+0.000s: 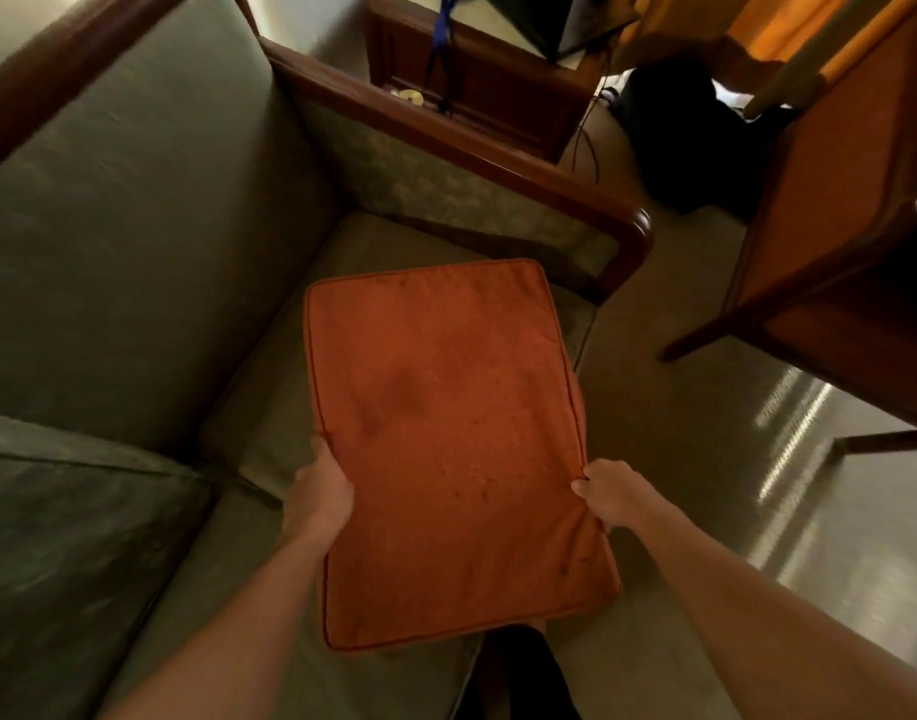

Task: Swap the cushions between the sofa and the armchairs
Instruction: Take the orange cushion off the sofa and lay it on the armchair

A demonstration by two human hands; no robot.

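A flat orange cushion with piped edges is held out over the right end of the green sofa seat. My left hand grips its left edge and my right hand pinches its right edge. A green back cushion leans against the sofa back, and another green cushion lies at the lower left. An orange armchair stands at the right, only partly in view.
The sofa's dark wooden armrest runs just beyond the cushion. A wooden cabinet stands behind it, with a black bag and a cable on the floor. Bare floor lies between sofa and armchair.
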